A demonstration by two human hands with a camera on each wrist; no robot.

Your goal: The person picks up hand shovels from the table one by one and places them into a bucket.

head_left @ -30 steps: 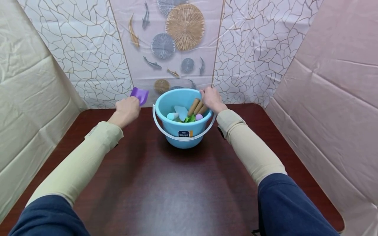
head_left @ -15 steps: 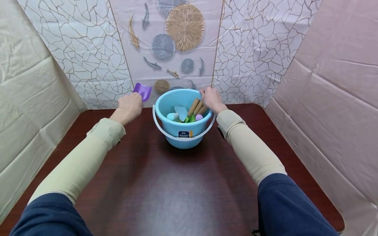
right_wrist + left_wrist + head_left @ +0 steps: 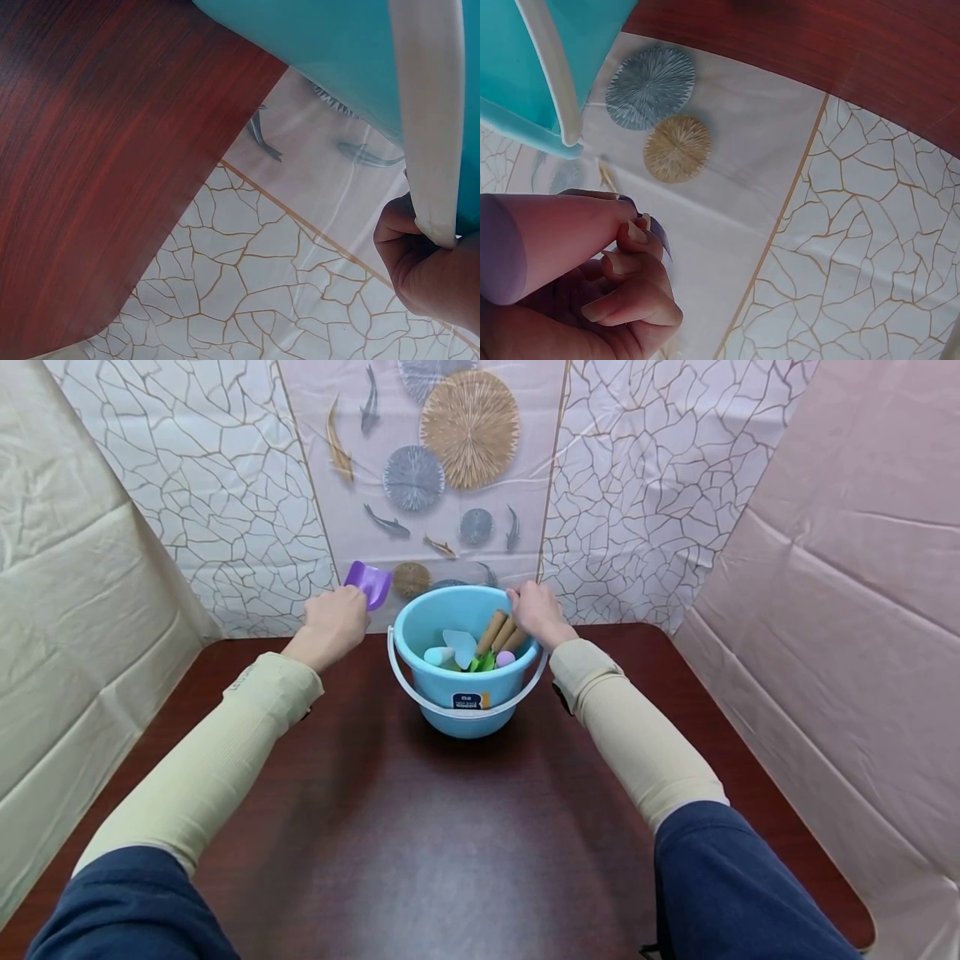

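My left hand [image 3: 335,622] grips a small purple shovel [image 3: 371,583] by its handle, left of the bucket and above the table. The left wrist view shows the curled fingers and the thick, pinkish handle [image 3: 570,236] with a purple end. A light-blue bucket [image 3: 429,681] stands upright near the table's far edge. My right hand [image 3: 536,610] holds its right rim, fingers partly hidden, beside the white bail handle [image 3: 431,112]. Inside the bucket lie several wooden handles [image 3: 491,631], a pale-blue trowel blade [image 3: 460,646], a cyan handle end [image 3: 437,657], a purple knob [image 3: 505,658] and green pieces [image 3: 487,662].
The dark red-brown table [image 3: 450,835] has rounded corners. Patterned cloth [image 3: 637,485] hangs right behind its far edge. Plain beige cloth [image 3: 847,635] walls off both sides. The bucket's bail hangs down at its front, across a label [image 3: 467,700].
My left hand has moved slightly up and to the right with the purple shovel, nearer the bucket. The right hand and the bucket have not moved.
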